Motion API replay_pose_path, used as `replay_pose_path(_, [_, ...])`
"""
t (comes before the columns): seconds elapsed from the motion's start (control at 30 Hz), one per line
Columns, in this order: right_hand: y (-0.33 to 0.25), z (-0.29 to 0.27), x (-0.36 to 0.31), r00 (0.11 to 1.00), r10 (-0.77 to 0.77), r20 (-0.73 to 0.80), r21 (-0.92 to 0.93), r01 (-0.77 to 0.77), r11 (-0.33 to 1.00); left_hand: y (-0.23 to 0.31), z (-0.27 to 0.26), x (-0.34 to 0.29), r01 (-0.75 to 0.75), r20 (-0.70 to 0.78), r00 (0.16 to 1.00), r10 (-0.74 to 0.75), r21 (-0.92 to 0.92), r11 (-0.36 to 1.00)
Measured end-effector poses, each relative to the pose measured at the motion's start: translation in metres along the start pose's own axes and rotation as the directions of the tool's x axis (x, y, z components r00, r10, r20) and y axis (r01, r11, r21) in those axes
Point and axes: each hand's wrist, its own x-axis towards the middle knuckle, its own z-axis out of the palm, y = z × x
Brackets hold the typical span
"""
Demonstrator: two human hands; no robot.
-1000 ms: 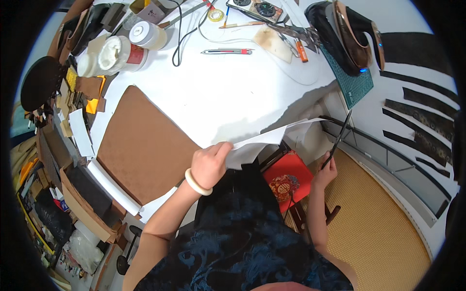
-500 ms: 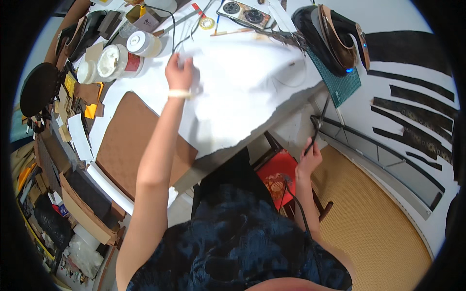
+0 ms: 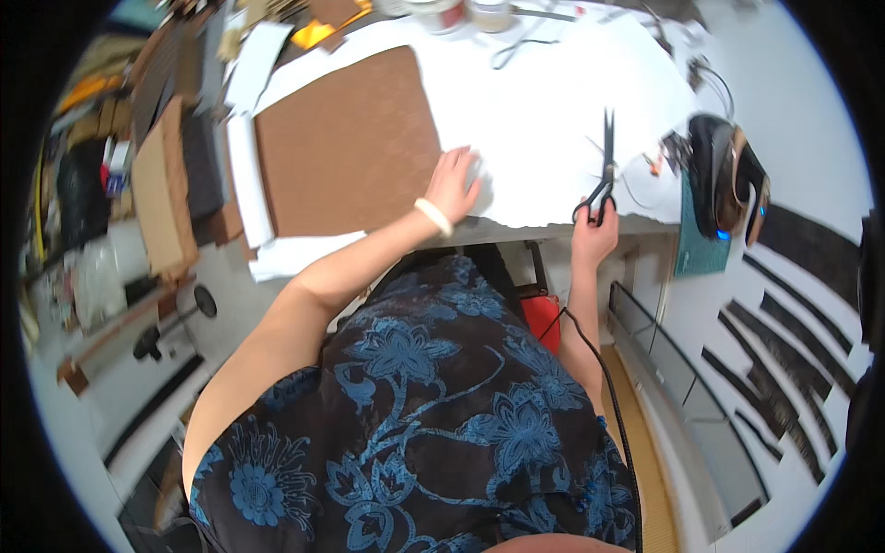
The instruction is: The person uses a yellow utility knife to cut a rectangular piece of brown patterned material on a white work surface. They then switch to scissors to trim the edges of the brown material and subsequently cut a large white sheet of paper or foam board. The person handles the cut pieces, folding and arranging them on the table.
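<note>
Where the brown sheet [image 3: 350,147] meets the bare white paper [image 3: 544,175], we see the left hand [image 3: 450,195] open, its fingers stretched forward and its thumb set a little apart. It lies at the sheet's near right corner, partly over the edge; whether it presses down, we cannot tell. A pale bangle [image 3: 433,217] circles the wrist.

The right hand [image 3: 595,240] is closed round the black handles of the scissors [image 3: 608,161], whose blades point away from us over the paper, their tips just parted.

The sheet lies flat on the left part of the table [image 3: 645,229], with a white roll [image 3: 249,180] just beside its left edge. Beyond it, near the top of our view, stand two jars [image 3: 438,13], cut off by the rim. To the right of the scissors we find the iron [image 3: 719,175], overlapping the green mat [image 3: 696,244]; farther right, dark strips [image 3: 784,336] show against white. Below, a black cord [image 3: 619,424] runs down over the blue-flowered garment [image 3: 406,359], and part of a red seat [image 3: 542,318] shows under the table.
</note>
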Motion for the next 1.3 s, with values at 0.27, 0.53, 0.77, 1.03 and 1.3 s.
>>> replay_pose_path(0.27, [0.021, 0.049, 0.052, 0.963, -0.242, 0.118, -0.392, 0.269, 0.88, -0.106, -0.089, -0.242, 0.552, -0.146, 0.834, -0.532, 0.206, 0.808])
replay_pose_path(0.53, [-0.092, 0.13, -0.034, 0.726, -0.253, 0.639, 0.13, 0.223, 0.966, -0.151, -0.1, -0.265, 0.738, -0.533, 0.573, -0.623, 0.004, 0.675])
replay_pose_path(0.77, [-0.15, 0.187, -0.093, 0.723, 0.08, 0.687, -0.144, 0.027, 0.989, -0.21, -0.182, -0.254, 0.723, -0.718, 0.471, -0.512, -0.018, 0.69])
replay_pose_path(1.03, [-0.117, 0.191, -0.071, 0.914, -0.048, 0.403, 0.087, 0.014, 0.996, -0.3, -0.268, -0.235, 0.785, -0.611, 0.526, -0.591, 0.081, 0.614])
replay_pose_path(1.3, [-0.118, 0.123, -0.039, 0.906, 0.103, 0.411, -0.268, 0.013, 0.963, -0.342, -0.291, -0.216, 0.785, -0.499, 0.548, -0.672, 0.028, 0.619])
